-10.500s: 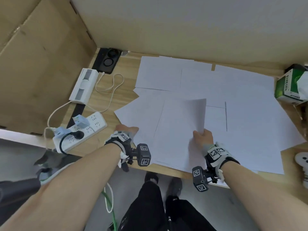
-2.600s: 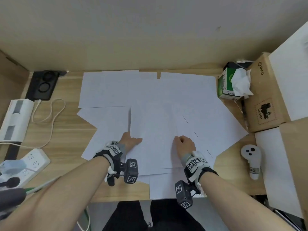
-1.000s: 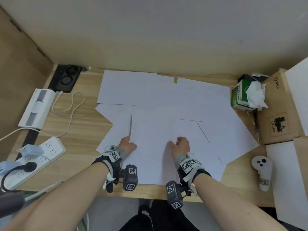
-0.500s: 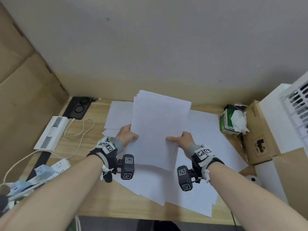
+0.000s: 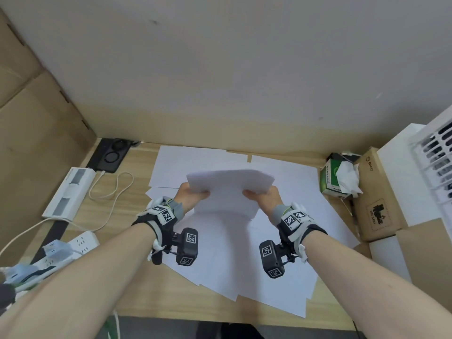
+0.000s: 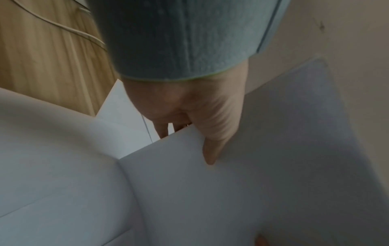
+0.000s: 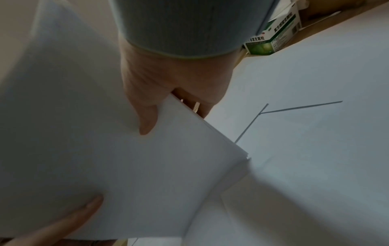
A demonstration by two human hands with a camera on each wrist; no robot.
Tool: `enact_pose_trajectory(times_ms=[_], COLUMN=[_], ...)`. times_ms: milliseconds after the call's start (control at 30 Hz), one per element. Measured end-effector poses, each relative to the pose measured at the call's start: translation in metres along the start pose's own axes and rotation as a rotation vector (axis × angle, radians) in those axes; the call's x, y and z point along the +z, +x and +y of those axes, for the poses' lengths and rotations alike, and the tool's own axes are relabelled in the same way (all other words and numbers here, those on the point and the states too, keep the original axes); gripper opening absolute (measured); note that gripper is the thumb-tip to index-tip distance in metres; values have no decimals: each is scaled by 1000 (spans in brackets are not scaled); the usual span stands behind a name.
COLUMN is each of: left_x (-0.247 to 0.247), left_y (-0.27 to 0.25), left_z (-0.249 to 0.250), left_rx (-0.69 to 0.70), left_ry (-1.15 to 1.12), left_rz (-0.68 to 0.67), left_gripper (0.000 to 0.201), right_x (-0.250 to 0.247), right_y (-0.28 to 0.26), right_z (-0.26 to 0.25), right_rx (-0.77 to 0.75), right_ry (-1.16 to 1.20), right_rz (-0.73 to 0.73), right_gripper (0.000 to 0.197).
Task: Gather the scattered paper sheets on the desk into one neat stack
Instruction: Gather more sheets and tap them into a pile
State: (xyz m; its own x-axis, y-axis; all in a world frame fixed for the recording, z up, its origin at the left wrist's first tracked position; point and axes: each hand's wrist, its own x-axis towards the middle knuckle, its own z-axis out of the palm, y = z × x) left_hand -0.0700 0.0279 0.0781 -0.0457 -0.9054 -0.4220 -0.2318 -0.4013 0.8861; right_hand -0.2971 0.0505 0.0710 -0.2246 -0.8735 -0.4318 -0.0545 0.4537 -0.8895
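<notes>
A small bundle of white paper sheets (image 5: 228, 192) hangs above the desk, held by both side edges. My left hand (image 5: 193, 195) grips its left edge, thumb on top (image 6: 210, 149) and fingers underneath. My right hand (image 5: 263, 198) grips the right edge the same way, thumb (image 7: 147, 123) on the top sheet. The bundle (image 7: 105, 149) tilts with its far edge raised. More loose white sheets (image 5: 244, 260) lie overlapping on the wooden desk (image 5: 117, 216) below and beyond the hands, some reaching past the front edge.
A green box with tissue (image 5: 338, 178) and brown cardboard boxes (image 5: 376, 196) stand at the right. On the left lie a white power strip (image 5: 73, 243), a white device (image 5: 69, 194) with a cable, and a black charger pad (image 5: 111, 155). The wall runs behind.
The bundle has tipped from nearly upright to flatter and lower between my hands. Earlier, both hands pressed on sheets lying on the desk, then lifted the bundle.
</notes>
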Motion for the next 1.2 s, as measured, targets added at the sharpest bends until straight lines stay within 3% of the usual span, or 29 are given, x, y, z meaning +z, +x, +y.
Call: enact_pose_trajectory(times_ms=[333,433,533,667,767,933,1067,1200], left_x=[-1,0,-9,-30,-48,-50,-48,-46], left_y=[25,32,44,67,92,123,152,169], left_z=[-25,-27,-29,-41,-57,-88,-97,-98], left_rx=[-94,-86,-127,-149,-145,12,104,57], left_ry=[-16,-78,-117,-53,118,604,959,1268], left_rz=[18,30,14,114,122,199,71,-120], left_gripper=[30,14,13,29,44,54,72,76], right_x=[13,15,13,8,11,20,28,17], right_y=[15,28,50,78,85,82,75,80], right_z=[22,23,17,23,41,63,72,84], right_rx=[107,120,148,232,256,342,383,454], right_ry=[-10,-19,-28,-97,-155,-245,-228,-189], right_rz=[-62,-46,46,215,365,333,373,292], right_gripper=[18,17,5,16,27,28,28,28])
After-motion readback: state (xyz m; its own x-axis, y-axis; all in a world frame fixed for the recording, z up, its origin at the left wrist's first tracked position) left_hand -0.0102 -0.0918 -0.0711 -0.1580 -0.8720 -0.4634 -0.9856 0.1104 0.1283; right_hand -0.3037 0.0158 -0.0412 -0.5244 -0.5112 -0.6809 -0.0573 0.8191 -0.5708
